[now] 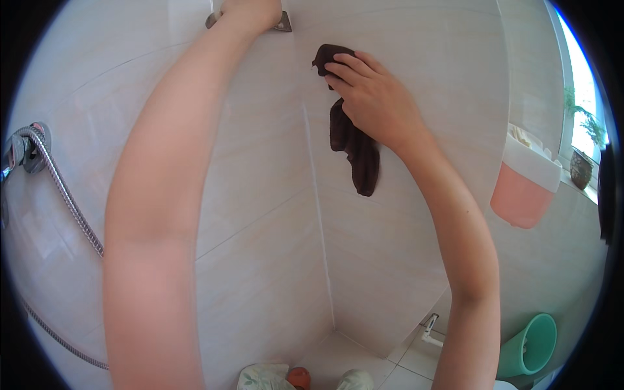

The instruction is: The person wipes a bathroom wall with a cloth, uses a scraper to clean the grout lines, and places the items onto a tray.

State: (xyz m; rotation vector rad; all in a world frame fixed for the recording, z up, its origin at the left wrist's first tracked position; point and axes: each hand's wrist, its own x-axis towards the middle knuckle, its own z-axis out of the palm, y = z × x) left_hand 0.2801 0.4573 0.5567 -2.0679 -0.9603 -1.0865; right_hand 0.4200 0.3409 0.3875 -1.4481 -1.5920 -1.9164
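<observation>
A dark brown cloth (363, 161) lies against the tiled wall just right of the corner. My right hand (373, 97) presses its upper part to the tiles with spread fingers, and the rest hangs down below the palm. High on the left-hand wall, my left hand (253, 12) is closed at a metal wall fixture (285, 22), whose ends show on both sides of it. The top edge of the view cuts this hand off, and its fingers are mostly hidden.
A shower hose (68, 195) hangs from a wall holder at left. Beyond the wall's edge are a pink and white wall bin (524, 190), a potted plant (581, 168) by the window and a green bucket (538, 343). Below, a white pipe (430, 331) stands near the floor.
</observation>
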